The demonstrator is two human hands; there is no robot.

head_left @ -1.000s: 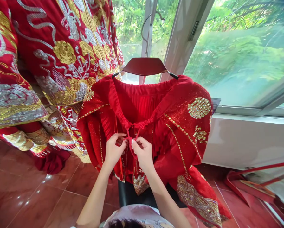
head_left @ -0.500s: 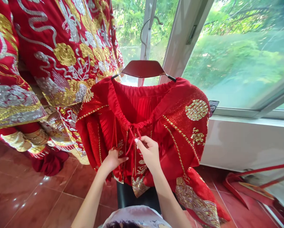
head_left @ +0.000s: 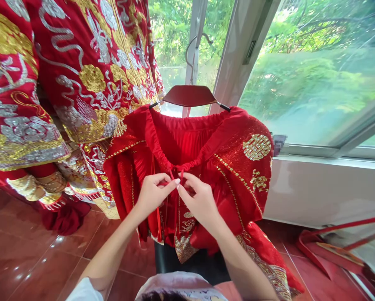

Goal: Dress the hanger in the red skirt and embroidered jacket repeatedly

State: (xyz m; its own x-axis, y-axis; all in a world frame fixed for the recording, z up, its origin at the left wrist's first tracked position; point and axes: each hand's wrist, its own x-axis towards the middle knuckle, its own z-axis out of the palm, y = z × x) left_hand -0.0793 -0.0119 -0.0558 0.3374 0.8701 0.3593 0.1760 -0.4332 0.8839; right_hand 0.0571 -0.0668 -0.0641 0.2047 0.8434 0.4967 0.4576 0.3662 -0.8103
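A red skirt (head_left: pixel 228 138) with a gathered waistband and gold embroidery hangs in front of me from a dark red hanger (head_left: pixel 190 96). Thin red drawstrings (head_left: pixel 181 172) come out at the front middle of the waistband. My left hand (head_left: pixel 157 190) pinches at the drawstring there, thumb and forefinger closed. Opposite it, my right hand (head_left: pixel 196 194) also pinches the drawstring, its fingertips almost touching those of the left. Most of the cord between the fingers is hidden. Another thin red cord hangs down left of centre.
Richly embroidered red garments (head_left: pixel 93 75) with gold and silver flowers hang at the left. Behind stand window frames (head_left: pixel 247 50). A black seat (head_left: pixel 193 265) is under the skirt, and a red-framed object (head_left: pixel 332 251) lies on the tiled floor (head_left: pixel 80 271) at the right.
My left hand has moved up and right from the skirt's front to the drawstring and closed on it. My right hand stays at the cord. The view has shifted slightly.
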